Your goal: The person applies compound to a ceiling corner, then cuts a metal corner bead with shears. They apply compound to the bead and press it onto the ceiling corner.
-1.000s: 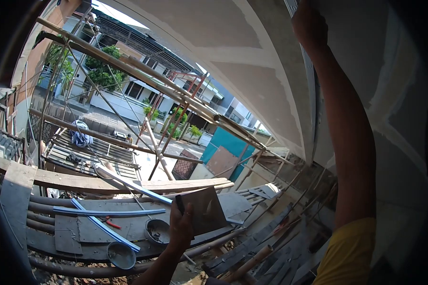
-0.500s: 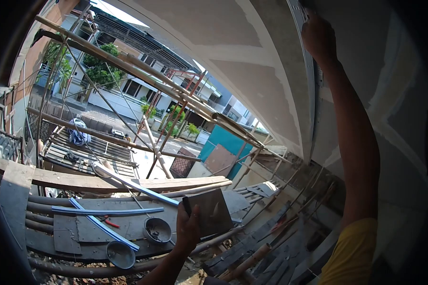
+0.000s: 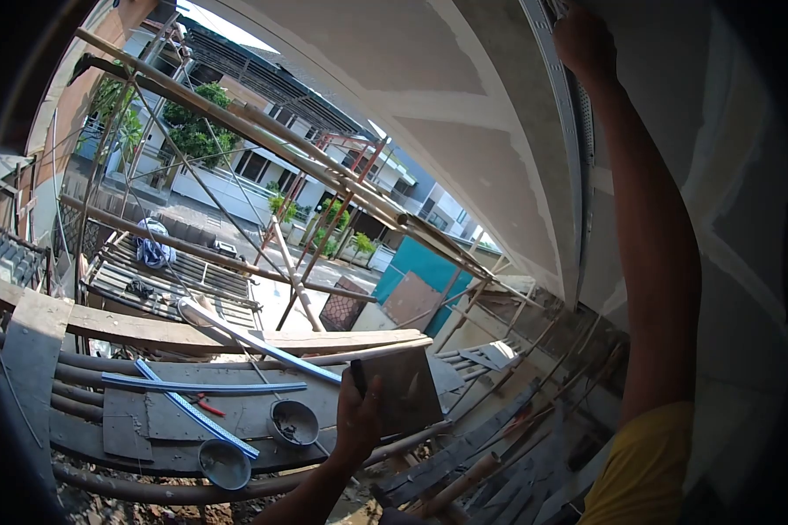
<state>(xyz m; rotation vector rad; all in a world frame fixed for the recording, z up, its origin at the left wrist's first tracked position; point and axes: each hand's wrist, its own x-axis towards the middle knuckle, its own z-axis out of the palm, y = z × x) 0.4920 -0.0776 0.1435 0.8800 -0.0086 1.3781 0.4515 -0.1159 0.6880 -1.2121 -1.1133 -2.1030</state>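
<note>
In my left hand [image 3: 359, 424] is a flat rectangular plastering trowel [image 3: 409, 392] with a dark grip and a pale smear on its face. My right hand [image 3: 585, 44] is raised high, closed against the lower edge of the ceiling beam [image 3: 521, 96]. A perforated metal corner strip [image 3: 547, 52] runs along that edge beside my fingers. What the right fingers hold is hard to make out against the frame's top edge. Below my left hand, two round bowls [image 3: 294, 423] [image 3: 224, 464] sit on the scaffold boards.
Blue-and-white perforated strips [image 3: 203, 418] lie across the planks [image 3: 245, 407], with red-handled pliers [image 3: 208, 406] near them. Bamboo scaffold poles [image 3: 263, 140] cross in front. A long wooden board [image 3: 166, 328] spans the platform. Loose timber [image 3: 464, 455] lies lower down at right.
My right hand has shifted slightly upward along the beam edge. My left hand and the trowel sit slightly further right in view, and the whole scene has shifted slightly rightward.
</note>
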